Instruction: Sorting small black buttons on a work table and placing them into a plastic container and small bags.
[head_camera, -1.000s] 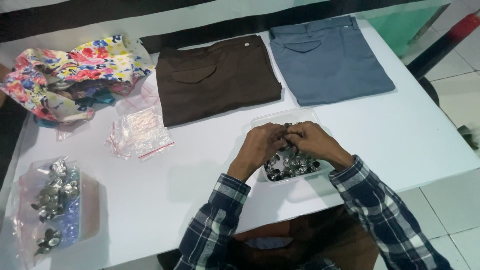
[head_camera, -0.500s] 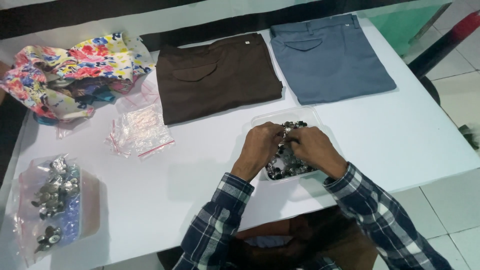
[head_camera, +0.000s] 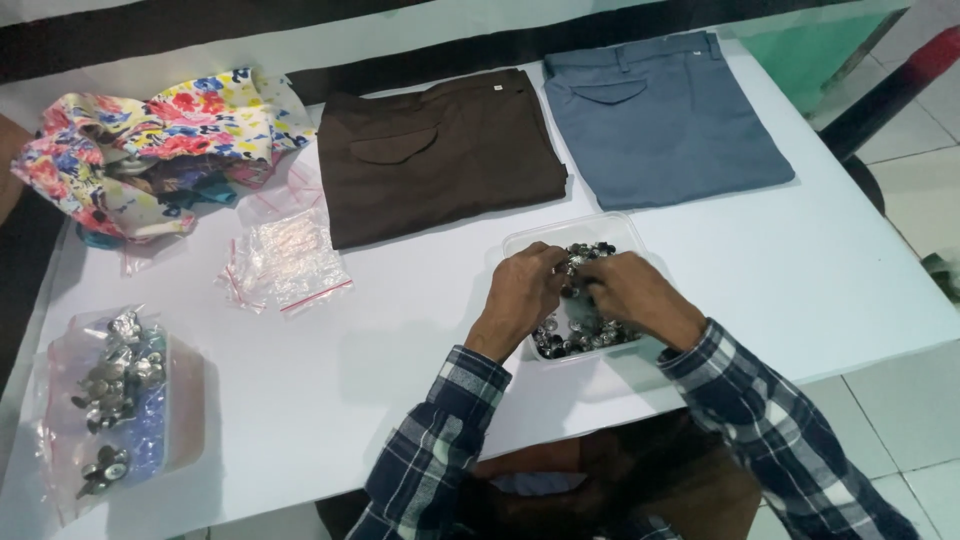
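Buttons (head_camera: 585, 335) fill clear tub (head_camera: 560, 232); left hand (head_camera: 522, 290), right hand (head_camera: 628, 292) pinch some.

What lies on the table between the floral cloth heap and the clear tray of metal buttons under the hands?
In the head view, small clear zip bags lie between the floral cloth and the tray; beyond them, bare white table.

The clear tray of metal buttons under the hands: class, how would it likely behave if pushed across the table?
The clear plastic tray looks thin, so it may flex. Heaped metal buttons probably make it heavy for its size, so it would likely slide on the smooth white table, not tip. Loose buttons could spill.
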